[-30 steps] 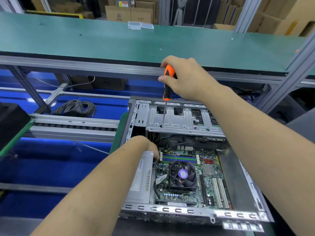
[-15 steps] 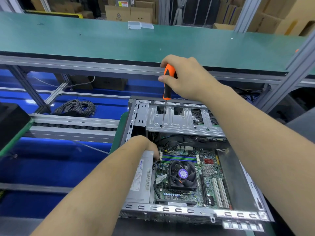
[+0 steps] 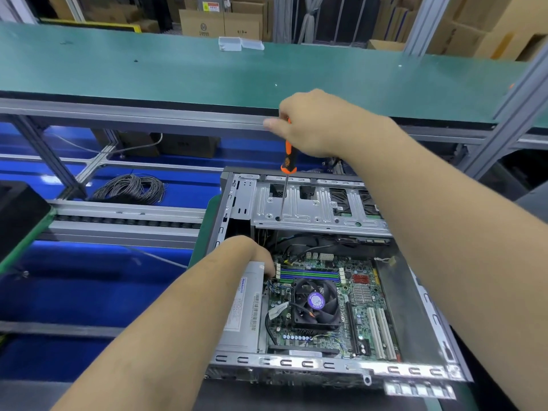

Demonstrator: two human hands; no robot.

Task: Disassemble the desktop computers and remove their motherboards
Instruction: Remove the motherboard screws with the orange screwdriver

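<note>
A long green conveyor belt (image 3: 178, 72) runs across the far side of my view, cardboard boxes (image 3: 219, 23) stacked behind it. My right hand (image 3: 323, 123) has its fingers curled round the top of an orange-and-black screwdriver (image 3: 288, 161), the thin steel shaft dropping to a screw hole in the ribbed, stamped-metal drive cage (image 3: 314, 207). My left hand (image 3: 249, 252) sits nearer, fingers bent down over the far edge of the grey power supply (image 3: 244, 315); whether they grip anything I cannot tell. The motherboard (image 3: 350, 295), green and densely studded, lies just right of that hand, black fan (image 3: 315, 302) at its middle, inside the open desktop case (image 3: 415, 307). A wire coil (image 3: 130, 188) lies far left.
</note>
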